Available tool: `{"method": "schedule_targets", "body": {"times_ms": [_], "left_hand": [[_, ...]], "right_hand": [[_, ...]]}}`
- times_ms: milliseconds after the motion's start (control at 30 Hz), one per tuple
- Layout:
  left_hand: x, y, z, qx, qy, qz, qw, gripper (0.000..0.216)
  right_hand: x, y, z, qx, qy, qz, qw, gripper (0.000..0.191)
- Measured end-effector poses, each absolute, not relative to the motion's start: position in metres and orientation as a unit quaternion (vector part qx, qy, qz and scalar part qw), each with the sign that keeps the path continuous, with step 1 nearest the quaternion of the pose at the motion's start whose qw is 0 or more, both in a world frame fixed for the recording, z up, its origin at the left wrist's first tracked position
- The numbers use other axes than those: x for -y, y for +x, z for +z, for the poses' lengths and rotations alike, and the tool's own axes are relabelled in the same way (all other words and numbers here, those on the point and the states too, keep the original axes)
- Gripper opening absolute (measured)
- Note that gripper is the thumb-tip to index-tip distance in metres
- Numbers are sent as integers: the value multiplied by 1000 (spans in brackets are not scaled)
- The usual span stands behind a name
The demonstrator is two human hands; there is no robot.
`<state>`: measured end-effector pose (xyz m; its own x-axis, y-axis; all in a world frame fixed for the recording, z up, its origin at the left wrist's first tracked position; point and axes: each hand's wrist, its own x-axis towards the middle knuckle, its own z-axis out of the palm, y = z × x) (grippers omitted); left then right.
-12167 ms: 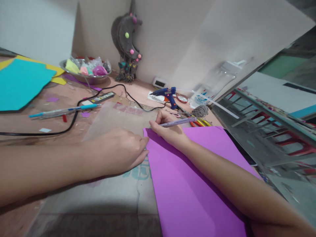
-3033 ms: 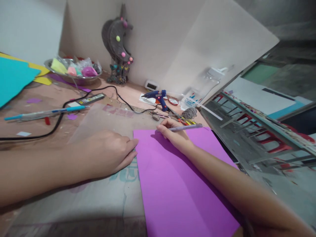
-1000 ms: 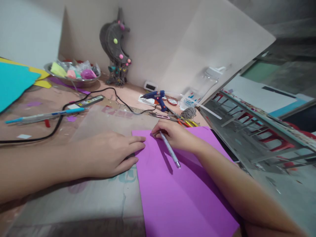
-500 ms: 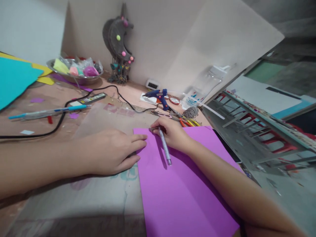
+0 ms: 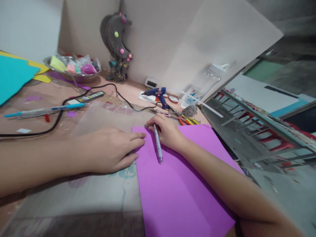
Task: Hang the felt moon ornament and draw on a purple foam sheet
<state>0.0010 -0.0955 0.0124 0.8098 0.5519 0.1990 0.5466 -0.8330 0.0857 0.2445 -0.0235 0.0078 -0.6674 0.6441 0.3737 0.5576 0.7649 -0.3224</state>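
A purple sheet (image 5: 170,191), of paper or foam, lies on the table in front of me. My left hand (image 5: 111,149) rests flat with its fingers stretched out, and the fingertips press on the sheet's left edge. Near the sheet's far left corner, my right hand (image 5: 166,131) is closed round a pen (image 5: 158,144) with a pale patterned barrel. The pen's back end leans toward me, while its tip is hidden behind my fingers. Under the left hand and part of the sheet lies a translucent plastic mat (image 5: 98,200).
Beyond my hands stand a blue glue gun (image 5: 159,94), pliers (image 5: 189,120), grey yarn (image 5: 190,111) and a small digital clock (image 5: 151,82). Leftward are a black cord (image 5: 55,123), a cutter blade pack (image 5: 90,97), a bowl (image 5: 76,77) of bagged clay-like lumps and turquoise sheets (image 5: 14,75).
My right hand has shifted slightly left along the sheet's far edge, and the pen's back end has swung left. The left hand stays in place. The whole view has moved a little.
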Motion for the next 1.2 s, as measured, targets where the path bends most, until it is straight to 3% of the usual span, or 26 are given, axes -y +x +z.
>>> {"method": "schedule_targets", "body": {"times_ms": [133, 233, 333, 400, 467, 567, 700, 800, 867, 1000, 1200], "left_hand": [[95, 0, 12, -289, 952, 103, -2, 34], [95, 0, 11, -284, 954, 98, -9, 37], [94, 0, 11, -286, 953, 97, -5, 38], [94, 0, 11, -287, 953, 96, 1, 37], [94, 0, 11, -288, 953, 97, 7, 36], [94, 0, 10, -290, 951, 108, 13, 35], [94, -1, 9, -287, 951, 114, 12, 35], [94, -1, 8, -284, 952, 112, 2, 37], [94, -1, 8, -285, 952, 114, -5, 38], [94, 0, 8, -284, 952, 111, -8, 37], [96, 0, 6, -282, 949, 135, -41, 36]], "right_hand": [[6, 254, 1, 868, -383, 83, 307, 12], [-2, 266, 9, 801, -450, 117, 376, 31], [6, 269, 24, 726, -435, 315, 430, 54], [18, 264, 31, 672, -393, 512, 362, 66], [27, 256, 32, 632, -368, 615, 296, 68], [30, 246, 24, 618, -346, 591, 385, 54], [22, 244, 15, 611, -363, 573, 409, 52], [20, 245, 16, 658, -393, 458, 451, 48], [22, 244, 18, 701, -405, 403, 426, 43], [26, 239, 18, 733, -422, 404, 349, 27], [24, 235, 10, 734, -423, 391, 360, 21]]}}
